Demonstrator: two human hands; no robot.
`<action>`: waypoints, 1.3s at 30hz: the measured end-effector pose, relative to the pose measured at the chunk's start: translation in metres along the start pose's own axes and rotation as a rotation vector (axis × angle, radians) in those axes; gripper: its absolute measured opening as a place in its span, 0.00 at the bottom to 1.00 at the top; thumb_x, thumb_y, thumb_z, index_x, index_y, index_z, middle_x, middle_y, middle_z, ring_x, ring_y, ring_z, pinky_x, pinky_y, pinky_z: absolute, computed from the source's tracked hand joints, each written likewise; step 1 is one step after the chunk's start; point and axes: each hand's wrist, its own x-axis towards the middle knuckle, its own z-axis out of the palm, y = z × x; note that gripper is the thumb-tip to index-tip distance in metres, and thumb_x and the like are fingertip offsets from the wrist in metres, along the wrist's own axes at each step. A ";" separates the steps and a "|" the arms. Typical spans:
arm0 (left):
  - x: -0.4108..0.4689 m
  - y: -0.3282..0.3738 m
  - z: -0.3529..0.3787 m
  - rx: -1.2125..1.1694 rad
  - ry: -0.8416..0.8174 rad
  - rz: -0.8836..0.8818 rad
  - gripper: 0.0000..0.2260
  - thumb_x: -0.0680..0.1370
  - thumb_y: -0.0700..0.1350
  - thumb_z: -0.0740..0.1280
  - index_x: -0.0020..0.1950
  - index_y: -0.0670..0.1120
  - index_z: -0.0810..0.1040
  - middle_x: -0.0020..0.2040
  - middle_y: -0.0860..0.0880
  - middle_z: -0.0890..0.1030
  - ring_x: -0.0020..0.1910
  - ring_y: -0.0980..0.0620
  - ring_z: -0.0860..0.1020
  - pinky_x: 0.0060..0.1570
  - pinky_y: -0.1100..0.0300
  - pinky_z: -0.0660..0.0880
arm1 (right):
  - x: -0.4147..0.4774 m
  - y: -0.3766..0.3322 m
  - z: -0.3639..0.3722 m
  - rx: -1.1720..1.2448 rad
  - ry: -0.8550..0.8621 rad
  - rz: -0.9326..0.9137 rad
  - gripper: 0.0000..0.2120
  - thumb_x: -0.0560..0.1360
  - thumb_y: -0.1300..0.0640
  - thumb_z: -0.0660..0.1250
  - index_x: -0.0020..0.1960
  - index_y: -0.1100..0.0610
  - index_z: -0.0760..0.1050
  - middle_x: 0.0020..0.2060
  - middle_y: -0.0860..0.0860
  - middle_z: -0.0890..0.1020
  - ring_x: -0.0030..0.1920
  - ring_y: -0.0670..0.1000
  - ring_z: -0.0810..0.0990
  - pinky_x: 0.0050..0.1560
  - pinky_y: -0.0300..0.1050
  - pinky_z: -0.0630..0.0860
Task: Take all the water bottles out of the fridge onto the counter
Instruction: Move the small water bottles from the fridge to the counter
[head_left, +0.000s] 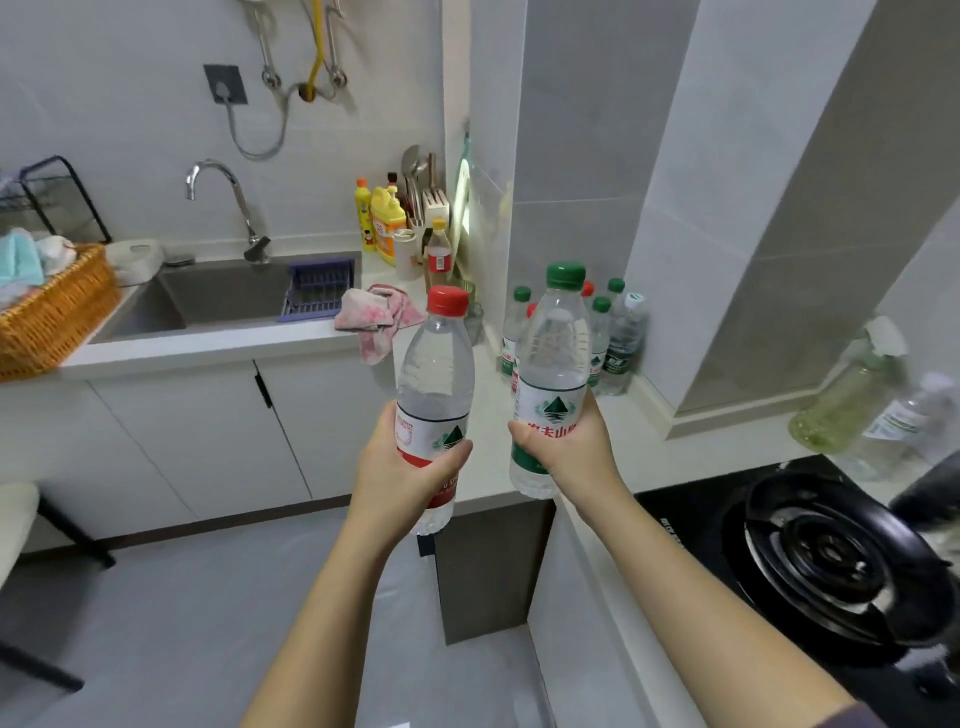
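Note:
My left hand (402, 470) grips a clear water bottle with a red cap and red label (436, 364), held upright in the air in front of the counter edge. My right hand (569, 447) grips a second upright water bottle with a green cap and green label (553, 358), held over the white counter (639, 452). Behind it, several more water bottles (615, 338) with green and red caps stand grouped on the counter against the tiled pillar. The fridge is out of view.
A steel sink (223, 299) with a tap and a blue rack lies at the left, with a pink cloth (376, 314) beside it. Detergent bottles and utensils (400, 223) crowd the corner. A wicker basket (49, 317) sits far left. A black gas hob (826, 566) is at the right.

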 end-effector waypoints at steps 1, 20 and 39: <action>0.005 -0.002 0.007 0.006 -0.015 -0.011 0.20 0.70 0.47 0.77 0.54 0.59 0.70 0.48 0.59 0.79 0.44 0.64 0.79 0.35 0.73 0.73 | 0.004 0.007 -0.005 -0.002 0.012 0.013 0.29 0.66 0.62 0.79 0.63 0.54 0.71 0.55 0.49 0.81 0.56 0.48 0.81 0.59 0.48 0.78; 0.166 -0.103 0.079 0.015 -0.244 -0.179 0.20 0.68 0.44 0.78 0.55 0.55 0.75 0.48 0.57 0.82 0.46 0.63 0.79 0.43 0.67 0.74 | 0.132 0.118 -0.008 -0.188 0.207 0.252 0.26 0.61 0.54 0.80 0.52 0.44 0.70 0.48 0.43 0.82 0.50 0.45 0.81 0.49 0.42 0.77; 0.224 -0.168 0.134 0.060 -0.307 -0.257 0.25 0.66 0.41 0.78 0.56 0.57 0.71 0.50 0.58 0.80 0.44 0.64 0.78 0.42 0.67 0.73 | 0.192 0.192 0.001 -0.238 0.271 0.377 0.25 0.61 0.63 0.79 0.54 0.52 0.73 0.47 0.50 0.82 0.48 0.51 0.82 0.45 0.44 0.79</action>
